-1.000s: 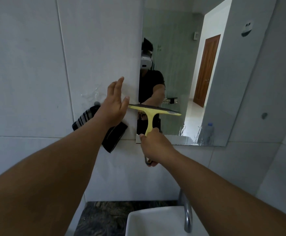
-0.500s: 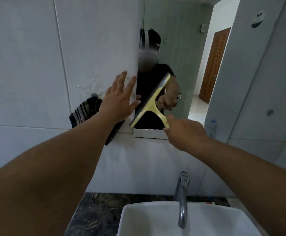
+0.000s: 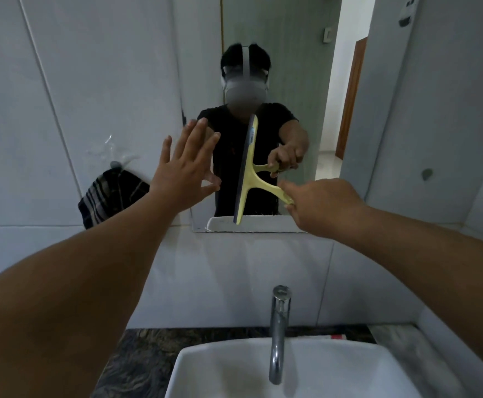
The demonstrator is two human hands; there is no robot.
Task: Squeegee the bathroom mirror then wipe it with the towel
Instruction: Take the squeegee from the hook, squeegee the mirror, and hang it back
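Observation:
The bathroom mirror (image 3: 335, 81) hangs on the tiled wall ahead. My right hand (image 3: 320, 205) grips the handle of a yellow squeegee (image 3: 247, 179), whose blade stands almost upright against the lower middle of the glass. My left hand (image 3: 185, 170) is spread flat with fingers apart at the mirror's left edge, holding nothing. A dark striped towel (image 3: 111, 196) hangs from a wall hook left of the mirror, partly hidden behind my left forearm.
Below me a white basin (image 3: 220, 372) with a chrome tap (image 3: 279, 328) sits on a dark marbled counter (image 3: 137, 366). The mirror reflects a person in black and a brown door. White tiles surround the mirror.
The squeegee blade has turned from level, through a slant, to nearly upright. My view has shifted right and down, bringing the basin and tap in. The left hand stays at the mirror's edge.

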